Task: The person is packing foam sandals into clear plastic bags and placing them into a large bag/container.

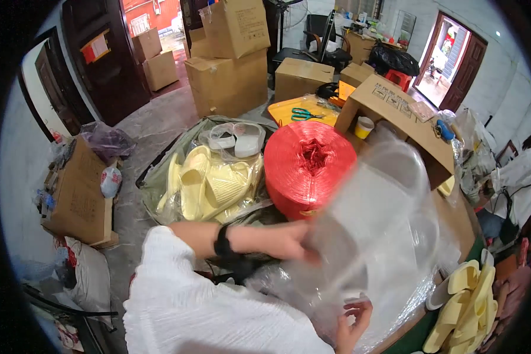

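Plastic bag (377,236), clear and blurred, sits at 4 o'clock of the red twine spool (308,168), held between both hands. Left hand (292,242) pinches its upper edge; right hand (353,321) grips the lower edge, fingers curled. Best to keep the mouth spread taut, clear of the yellow slippers (209,186) at 9 o'clock.

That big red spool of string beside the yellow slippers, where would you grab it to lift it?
Judging by its shape, take the red spool from above with both hands cupping its rounded sides, left and right. It sits with its hollow core facing up, and it looks too broad for one hand. The near side is crowded by the left hand and the clear plastic bag, so come from above.
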The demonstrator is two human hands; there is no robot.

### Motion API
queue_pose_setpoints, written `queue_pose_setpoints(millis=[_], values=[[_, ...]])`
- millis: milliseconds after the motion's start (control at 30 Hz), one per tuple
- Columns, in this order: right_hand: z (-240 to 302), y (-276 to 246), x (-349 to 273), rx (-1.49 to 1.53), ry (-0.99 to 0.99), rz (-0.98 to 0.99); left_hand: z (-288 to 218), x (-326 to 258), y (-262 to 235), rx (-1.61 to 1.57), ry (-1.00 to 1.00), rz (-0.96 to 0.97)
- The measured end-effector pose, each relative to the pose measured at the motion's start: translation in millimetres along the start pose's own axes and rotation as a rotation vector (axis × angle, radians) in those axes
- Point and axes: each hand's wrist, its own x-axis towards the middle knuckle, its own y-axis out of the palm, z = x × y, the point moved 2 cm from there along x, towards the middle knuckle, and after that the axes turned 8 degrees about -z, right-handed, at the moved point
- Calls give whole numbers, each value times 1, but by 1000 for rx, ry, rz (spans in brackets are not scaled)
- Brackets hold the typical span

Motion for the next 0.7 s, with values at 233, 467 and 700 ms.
queue_pose_setpoints(millis=[233,467,700], values=[[-42,-6,10,67,112,-242,-112,-109,-143,-341,2,-813],[-62,-4,9,85,125,-239,-5,-249,-305,153,-502,-1240],[-60,-13,5,83,164,-283,-20,-207,-278,841,-769,-1061]])
